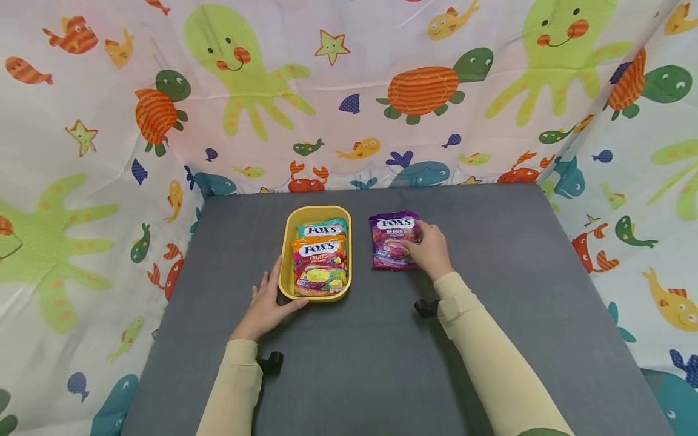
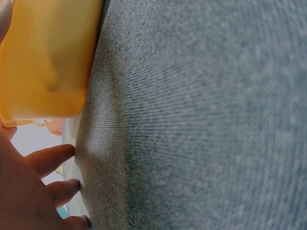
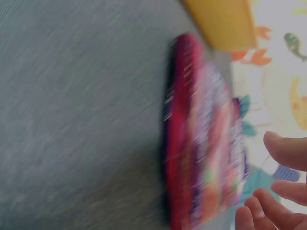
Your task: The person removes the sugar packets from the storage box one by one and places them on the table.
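A yellow plastic tub [image 1: 282,266] stands on the grey surface, holding an orange Fox's Fruits candy bag [image 1: 319,266] and, behind it, a teal Fox's candy bag [image 1: 334,228]. My left hand [image 1: 265,312] rests against the tub's near left corner, thumb and fingers spread; the left wrist view shows the tub's side [image 2: 53,62] beside the fingers. Right of the tub, a purple Fox's Berries candy bag [image 1: 386,245] lies flat. Over its right edge is my right hand [image 1: 433,251]. The right wrist view has its thumb and fingers apart above the blurred bag.
Grey cloth [image 1: 349,363] covers the work surface. A white curtain [image 1: 327,91] printed with sea animals rises behind it and along both sides. A black wrist mount [image 1: 271,363] shows at the left sleeve, another [image 1: 425,309] at the right.
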A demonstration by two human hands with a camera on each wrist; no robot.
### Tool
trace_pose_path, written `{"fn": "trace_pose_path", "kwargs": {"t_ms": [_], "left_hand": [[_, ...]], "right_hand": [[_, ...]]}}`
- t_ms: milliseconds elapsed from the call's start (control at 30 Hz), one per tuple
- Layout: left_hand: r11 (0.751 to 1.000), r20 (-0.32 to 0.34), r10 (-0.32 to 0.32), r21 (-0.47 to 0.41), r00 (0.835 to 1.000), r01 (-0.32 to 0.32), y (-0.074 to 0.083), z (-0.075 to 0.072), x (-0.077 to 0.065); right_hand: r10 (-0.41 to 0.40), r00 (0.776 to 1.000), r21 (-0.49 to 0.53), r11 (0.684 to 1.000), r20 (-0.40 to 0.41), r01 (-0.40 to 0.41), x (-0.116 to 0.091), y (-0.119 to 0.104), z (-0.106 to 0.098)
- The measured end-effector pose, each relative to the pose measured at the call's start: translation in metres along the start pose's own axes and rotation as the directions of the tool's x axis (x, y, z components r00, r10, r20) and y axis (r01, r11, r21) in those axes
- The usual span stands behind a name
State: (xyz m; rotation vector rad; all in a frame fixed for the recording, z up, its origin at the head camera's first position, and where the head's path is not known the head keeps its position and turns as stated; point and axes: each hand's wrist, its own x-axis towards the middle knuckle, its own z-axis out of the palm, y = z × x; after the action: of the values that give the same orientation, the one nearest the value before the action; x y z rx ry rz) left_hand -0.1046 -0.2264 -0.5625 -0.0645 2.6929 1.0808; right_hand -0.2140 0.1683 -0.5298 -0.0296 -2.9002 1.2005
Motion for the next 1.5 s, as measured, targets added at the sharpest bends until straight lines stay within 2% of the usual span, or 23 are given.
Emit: {"fn": "trace_pose_path", "kwargs": {"t_ms": [233, 433, 633, 867, 1167, 1500], "left_hand": [[1.0, 0.002, 0.0, -0.01, 1.0, 0.0, 0.003, -0.001, 0.001], [1.0, 0.006, -0.002, -0.02, 1.0, 0.002, 0.003, -0.001, 0.0], [1.0, 0.0, 0.007, -0.02, 1.0, -0.007, 0.001, -0.001, 0.0], [1.0, -0.007, 0.013, -0.019, 1.0, -0.013, 0.0, -0.001, 0.001], [1.0, -0.018, 0.019, -0.016, 1.0, -0.019, 0.002, 0.004, 0.004], [1.0, -0.014, 0.014, -0.012, 1.0, -0.014, 0.002, 0.002, -0.001]], "right_hand": [[-0.015, 0.999, 0.084, 0.996, 0.046, 0.011, -0.004, -0.028, -0.005], [-0.047, 0.998, 0.116, 0.992, 0.033, 0.043, -0.005, -0.042, -0.008], [-0.032, 0.995, 0.255, 0.967, 0.09, 0.008, -0.007, -0.057, -0.014], [-0.041, 0.993, 0.328, 0.945, 0.112, 0.002, -0.009, -0.07, -0.019], [-0.068, 0.993, 0.328, 0.944, 0.1, 0.032, -0.01, -0.082, -0.021], [-0.091, 0.988, 0.319, 0.947, 0.124, 0.047, -0.012, -0.105, -0.006]]}}
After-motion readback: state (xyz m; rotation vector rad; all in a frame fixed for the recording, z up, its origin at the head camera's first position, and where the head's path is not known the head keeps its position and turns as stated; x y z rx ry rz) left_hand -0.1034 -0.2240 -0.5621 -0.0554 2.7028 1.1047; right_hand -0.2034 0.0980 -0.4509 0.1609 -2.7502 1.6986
